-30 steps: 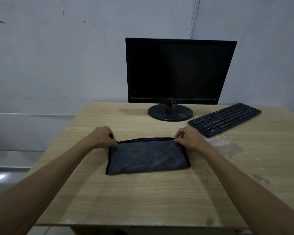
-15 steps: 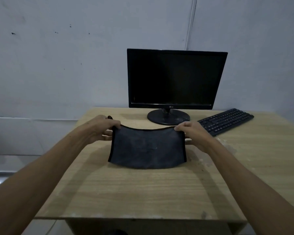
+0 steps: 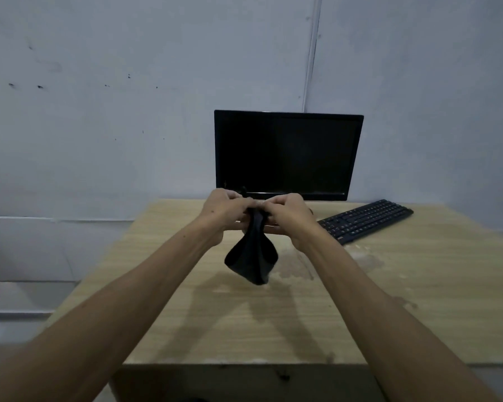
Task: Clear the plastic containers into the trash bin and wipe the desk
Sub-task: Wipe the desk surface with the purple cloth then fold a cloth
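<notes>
Left hand (image 3: pixel 225 208) and right hand (image 3: pixel 288 213) pinching a dark cloth (image 3: pixel 251 258) together, hanging above the desk (image 3: pixel 273 320), monitor (image 3: pixel 288 155) and keyboard (image 3: pixel 366 220) along the far edge

Your left hand (image 3: pixel 225 208) and right hand (image 3: pixel 288 214) pinched the dark cloth (image 3: pixel 251 255) together, raised above the worktop (image 3: pixel 273 314). It hung folded between them. A monitor (image 3: pixel 288 153) and keyboard (image 3: pixel 366 220) stood behind.

Left hand (image 3: pixel 225 208) and right hand (image 3: pixel 288 214) raised together, fingers (image 3: pixel 269 203) curled
</notes>
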`<action>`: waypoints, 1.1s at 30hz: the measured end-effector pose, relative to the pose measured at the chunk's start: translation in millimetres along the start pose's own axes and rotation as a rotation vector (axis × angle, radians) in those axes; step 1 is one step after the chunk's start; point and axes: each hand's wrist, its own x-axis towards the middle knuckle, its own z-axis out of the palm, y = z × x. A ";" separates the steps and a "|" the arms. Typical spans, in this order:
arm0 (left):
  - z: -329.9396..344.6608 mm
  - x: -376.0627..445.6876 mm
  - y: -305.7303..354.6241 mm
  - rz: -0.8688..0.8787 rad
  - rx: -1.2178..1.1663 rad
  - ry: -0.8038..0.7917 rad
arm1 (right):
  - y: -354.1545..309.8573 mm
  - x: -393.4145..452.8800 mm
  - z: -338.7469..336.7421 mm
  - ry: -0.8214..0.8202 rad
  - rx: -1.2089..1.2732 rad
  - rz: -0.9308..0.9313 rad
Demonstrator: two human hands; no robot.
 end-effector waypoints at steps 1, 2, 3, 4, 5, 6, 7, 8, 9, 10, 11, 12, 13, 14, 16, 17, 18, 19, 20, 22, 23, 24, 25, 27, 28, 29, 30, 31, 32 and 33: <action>0.8 -1.2 2.2 0.001 -0.032 0.010 | -2.4 -2.4 0.7 0.005 0.020 -0.002; -0.5 -4.6 7.8 -0.010 -0.080 0.005 | -6.3 -6.4 -1.2 -0.002 0.040 -0.009; -2.7 -5.6 11.2 -0.036 -0.132 -0.025 | -7.7 -8.4 -2.6 -0.024 0.047 -0.014; -7.2 -7.4 15.9 -0.064 -0.176 -0.081 | -9.9 -11.4 -4.2 -0.050 0.026 -0.030; -12.4 -8.5 19.2 -0.088 -0.208 -0.157 | -10.0 -13.4 -5.2 -0.068 -0.017 -0.054; -18.0 -9.9 21.2 -0.102 -0.237 -0.235 | -8.6 -15.3 -6.2 -0.068 -0.048 -0.083; -22.7 -10.1 21.7 -0.096 -0.244 -0.290 | -6.6 -15.2 -7.3 -0.054 -0.057 -0.110; -25.8 -10.4 20.1 -0.069 -0.228 -0.309 | -4.2 -14.0 -9.1 -0.039 -0.035 -0.131; -27.6 -9.6 16.7 -0.011 -0.192 -0.285 | -3.4 -12.6 -11.1 -0.030 0.002 -0.145; -27.7 -8.9 10.8 0.061 -0.146 -0.222 | -2.5 -10.9 -12.9 -0.027 0.049 -0.142; -27.4 -6.6 2.6 0.129 -0.107 -0.122 | -3.1 -9.2 -14.3 -0.028 0.091 -0.116; -26.5 -4.3 -5.1 0.169 -0.090 -0.022 | -4.8 -8.0 -15.2 -0.042 0.133 -0.082; -26.6 -1.4 -13.6 0.167 -0.093 0.024 | -6.1 -7.1 -15.2 -0.068 0.188 -0.048; -27.0 -0.9 -20.4 0.125 -0.117 -0.001 | -7.5 -7.2 -14.7 -0.095 0.254 -0.022; -29.9 -1.9 -31.7 -0.049 -0.200 -0.129 | -7.1 -7.5 -12.2 -0.117 0.366 0.024; -33.5 -3.0 -36.2 -0.132 -0.240 -0.189 | -5.3 -7.1 -11.3 -0.110 0.395 0.044; -38.3 -3.2 -41.5 -0.194 -0.257 -0.254 | -2.5 -6.3 -11.6 -0.101 0.415 0.061; -42.8 -2.2 -47.6 -0.232 -0.266 -0.321 | 0.3 -5.5 -11.2 -0.103 0.442 0.077; -46.0 -2.0 -53.5 -0.247 -0.286 -0.376 | 3.7 -4.8 -10.9 -0.114 0.479 0.094; -49.8 2.1 -63.9 -0.253 -0.367 -0.383 | 10.3 -1.8 -8.9 -0.141 0.531 0.119; -50.1 3.5 -67.8 -0.262 -0.415 -0.354 | 13.8 -0.1 -7.6 -0.143 0.536 0.130; -50.1 4.5 -70.5 -0.269 -0.459 -0.315 | 17.9 2.3 -5.6 -0.142 0.528 0.137; -50.5 7.0 -73.2 -0.268 -0.503 -0.268 | 21.6 5.0 -3.1 -0.141 0.512 0.139; -56.2 16.0 -82.3 -0.269 -0.561 -0.150 | 29.3 12.2 4.5 -0.123 0.426 0.134; -59.7 19.5 -85.6 -0.276 -0.554 -0.101 | 32.7 15.4 8.7 -0.113 0.368 0.123; -64.6 24.9 -90.3 -0.285 -0.524 -0.069 | 36.1 20.1 15.0 -0.101 0.316 0.118; -68.9 28.2 -93.4 -0.297 -0.475 -0.055 | 39.5 23.7 20.1 -0.089 0.263 0.116; -75.2 35.7 -99.1 -0.308 -0.426 -0.043 | 44.5 32.2 29.1 -0.081 0.215 0.116; -80.5 41.1 -103.3 -0.310 -0.379 -0.031 | 49.7 39.4 36.0 -0.075 0.166 0.113; -84.3 45.1 -106.7 -0.303 -0.346 -0.023 | 53.9 44.9 42.4 -0.071 0.119 0.108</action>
